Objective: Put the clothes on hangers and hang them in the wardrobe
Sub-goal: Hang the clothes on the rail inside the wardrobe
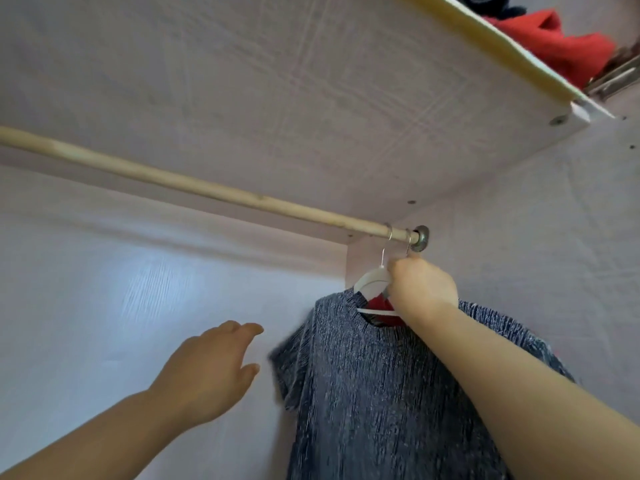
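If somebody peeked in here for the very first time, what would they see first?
Probably the blue-grey speckled shirt on a white hanger, hanging at the right end of the wooden rod. The right hand grips up by the hanger hooks, while the left hand reaches open towards the shirt. Red cloth sits on the shelf above.

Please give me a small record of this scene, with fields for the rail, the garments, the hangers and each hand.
rail: wooden rail, under the shelf
hooks on rail: two, at the right end
front garment: blue-grey knit top on white hanger
behind it: red garment, mostly hidden
right hand: right hand closed at a hanger's neck
left hand: left hand open, holding nothing
on shelf: red cloth
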The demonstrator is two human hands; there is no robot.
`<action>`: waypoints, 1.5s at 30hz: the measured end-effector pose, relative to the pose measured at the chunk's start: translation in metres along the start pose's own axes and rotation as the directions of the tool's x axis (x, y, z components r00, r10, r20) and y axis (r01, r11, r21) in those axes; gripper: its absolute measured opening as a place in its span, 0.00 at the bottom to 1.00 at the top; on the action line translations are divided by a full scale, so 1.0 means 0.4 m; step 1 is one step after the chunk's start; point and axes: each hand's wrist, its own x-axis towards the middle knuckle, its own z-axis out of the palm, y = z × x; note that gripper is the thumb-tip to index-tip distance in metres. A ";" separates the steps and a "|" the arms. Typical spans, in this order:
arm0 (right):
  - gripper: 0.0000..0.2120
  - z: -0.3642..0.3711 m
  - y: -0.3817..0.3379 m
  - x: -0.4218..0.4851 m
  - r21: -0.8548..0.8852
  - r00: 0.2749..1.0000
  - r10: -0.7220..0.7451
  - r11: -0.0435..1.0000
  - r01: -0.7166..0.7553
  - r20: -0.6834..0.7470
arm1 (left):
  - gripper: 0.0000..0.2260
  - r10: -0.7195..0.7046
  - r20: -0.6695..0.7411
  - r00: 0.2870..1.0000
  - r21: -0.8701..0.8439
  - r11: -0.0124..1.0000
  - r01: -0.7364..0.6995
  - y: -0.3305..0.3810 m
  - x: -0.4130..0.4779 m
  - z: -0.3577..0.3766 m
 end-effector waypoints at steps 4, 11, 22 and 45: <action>0.09 0.002 -0.003 -0.006 0.006 1.000 0.005 1.000 -0.005 0.003 | 0.23 -0.011 0.021 1.000 -0.002 1.000 0.011 0.001 -0.006 0.011; 0.15 0.024 -0.012 -0.071 -0.110 0.995 -0.065 0.992 0.057 -0.071 | 0.24 -0.020 0.055 0.998 0.013 1.000 0.019 -0.001 -0.040 0.003; 0.21 0.144 -0.185 -0.514 0.249 0.950 -0.256 0.946 0.207 0.180 | 0.24 -0.112 0.290 0.950 0.003 0.993 0.116 -0.055 -0.322 0.076; 0.20 0.183 -0.620 -1.519 0.847 0.300 -0.894 0.424 0.321 0.334 | 0.22 -0.802 0.586 0.116 0.453 0.443 0.774 0.022 -1.554 -0.022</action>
